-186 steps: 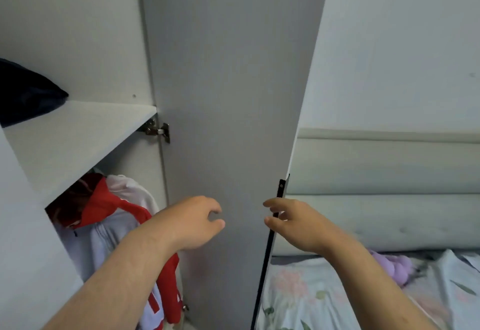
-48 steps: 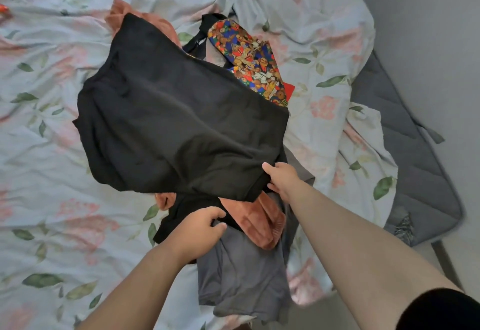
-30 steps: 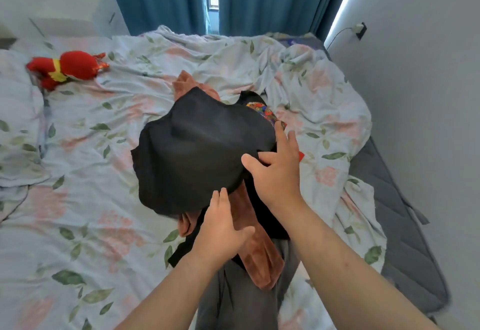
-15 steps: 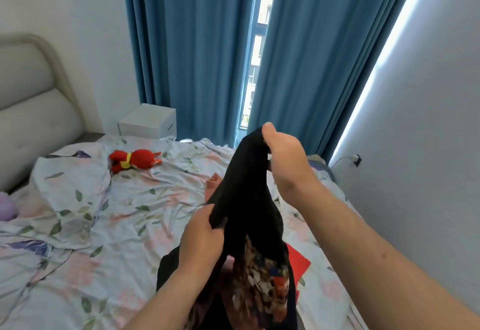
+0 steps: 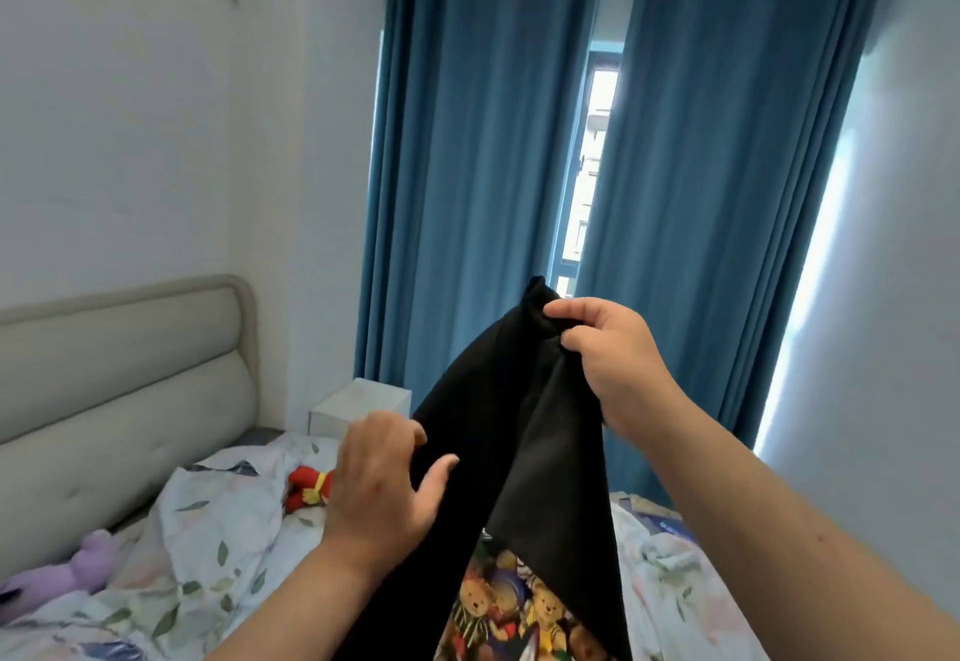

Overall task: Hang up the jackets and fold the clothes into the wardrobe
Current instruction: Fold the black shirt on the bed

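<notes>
A black garment (image 5: 524, 431) with a colourful teddy-bear print (image 5: 511, 608) on its lower part hangs in front of me above the bed. My right hand (image 5: 608, 359) pinches its top edge and holds it up high. My left hand (image 5: 384, 478) is lower and to the left, fingers spread, touching the garment's left edge. The bottom of the garment runs out of view.
The bed (image 5: 197, 556) with a floral sheet lies below, with a red plush toy (image 5: 306, 486) and a purple plush toy (image 5: 78, 567) on it. A padded headboard (image 5: 119, 379) stands left, a white nightstand (image 5: 358, 408) behind, blue curtains (image 5: 478, 192) ahead, a wall right.
I have lifted the black garment off the pile on the bed and raised it higher. My left hand has let go of the cloth and spread its fingers. My view has tilted upward.
</notes>
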Available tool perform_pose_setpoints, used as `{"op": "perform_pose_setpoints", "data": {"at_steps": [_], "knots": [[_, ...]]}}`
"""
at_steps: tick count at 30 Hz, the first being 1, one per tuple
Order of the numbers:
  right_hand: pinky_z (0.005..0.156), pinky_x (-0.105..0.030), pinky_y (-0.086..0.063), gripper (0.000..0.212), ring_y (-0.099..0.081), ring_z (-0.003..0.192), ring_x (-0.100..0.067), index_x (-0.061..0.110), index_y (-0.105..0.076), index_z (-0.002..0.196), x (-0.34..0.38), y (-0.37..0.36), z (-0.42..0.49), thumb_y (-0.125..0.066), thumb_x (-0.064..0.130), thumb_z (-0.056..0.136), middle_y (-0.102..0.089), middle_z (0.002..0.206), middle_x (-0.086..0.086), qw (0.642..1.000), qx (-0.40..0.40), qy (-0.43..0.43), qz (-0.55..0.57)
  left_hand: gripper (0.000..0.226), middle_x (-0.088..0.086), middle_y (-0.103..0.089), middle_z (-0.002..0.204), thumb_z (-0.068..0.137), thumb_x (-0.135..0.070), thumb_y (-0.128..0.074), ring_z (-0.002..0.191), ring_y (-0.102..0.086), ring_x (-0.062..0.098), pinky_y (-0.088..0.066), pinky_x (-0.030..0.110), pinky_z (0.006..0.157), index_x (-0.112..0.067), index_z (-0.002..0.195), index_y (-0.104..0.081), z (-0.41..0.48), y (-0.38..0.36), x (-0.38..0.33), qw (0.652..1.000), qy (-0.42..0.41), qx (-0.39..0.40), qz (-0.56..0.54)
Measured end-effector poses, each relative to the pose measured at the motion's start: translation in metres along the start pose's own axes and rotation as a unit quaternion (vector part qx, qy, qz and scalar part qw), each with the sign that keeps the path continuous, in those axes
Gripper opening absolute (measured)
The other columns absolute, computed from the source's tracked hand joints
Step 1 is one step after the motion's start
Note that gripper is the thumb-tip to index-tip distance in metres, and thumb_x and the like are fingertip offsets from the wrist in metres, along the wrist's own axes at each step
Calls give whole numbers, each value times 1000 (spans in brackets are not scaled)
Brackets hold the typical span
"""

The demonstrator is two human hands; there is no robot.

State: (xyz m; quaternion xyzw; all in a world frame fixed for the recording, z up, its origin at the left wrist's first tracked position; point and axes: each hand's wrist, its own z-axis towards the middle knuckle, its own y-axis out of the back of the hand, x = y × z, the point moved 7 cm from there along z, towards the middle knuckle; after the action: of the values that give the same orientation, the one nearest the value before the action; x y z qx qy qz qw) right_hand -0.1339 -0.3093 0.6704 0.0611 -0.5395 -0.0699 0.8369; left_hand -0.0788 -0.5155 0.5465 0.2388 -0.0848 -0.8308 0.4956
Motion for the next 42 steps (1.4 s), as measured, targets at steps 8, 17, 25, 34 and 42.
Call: {"op": "perform_pose_setpoints", "data": {"at_steps": [8, 17, 25, 34, 42], "knots": [[77, -42, -59, 42, -66, 74, -24, 14, -74, 86, 86, -10, -12, -41, -14, 86, -72, 77, -9, 989, 73, 31, 124, 72, -2, -43, 132, 81, -59, -57, 116, -42, 14, -42, 35, 97, -17, 138, -42, 9, 8, -30, 999, -29, 20, 40], [67, -37, -58, 42, -70, 73, -25, 9, -74, 91, 111, 40, -10, -39, -14, 85, -73, 83, -15, 986, 51, 32, 156, 19, -4, -63, 77, 94, -7, -54, 75, -60, 17, -46, 34, 65, -20, 81, -59, 74, 21, -4, 968, 177, 57, -168], [75, -41, -60, 43, -72, 85, -29, 5, -72, 101, 112, 85, -9, -36, -16, 89, -74, 96, -19, 990, 0, 28, 140, 41, -7, -54, 104, 80, -64, -40, 95, -54, 11, -45, 29, 83, -36, 108, -49, 121, 44, -26, 952, 134, 141, -237], [81, -45, -60, 38, -70, 86, -30, 4, -70, 104, 121, 101, -10, -41, -15, 89, -72, 95, -17, 991, -35, 32, 128, 56, -10, -42, 114, 75, -24, -55, 105, -51, 11, -41, 23, 95, -28, 130, -51, 153, 68, -36, 982, 9, 174, -72], [71, -40, -61, 30, -73, 81, -26, 14, -59, 114, 134, 85, 14, -60, -7, 92, -72, 99, -13, 995, 12, 94, 10, 7, 7, -67, 77, 90, -16, -68, 71, -62, 24, -46, 35, 62, -16, 86, -63, 198, 117, 16, 971, 130, 51, -196]]}}
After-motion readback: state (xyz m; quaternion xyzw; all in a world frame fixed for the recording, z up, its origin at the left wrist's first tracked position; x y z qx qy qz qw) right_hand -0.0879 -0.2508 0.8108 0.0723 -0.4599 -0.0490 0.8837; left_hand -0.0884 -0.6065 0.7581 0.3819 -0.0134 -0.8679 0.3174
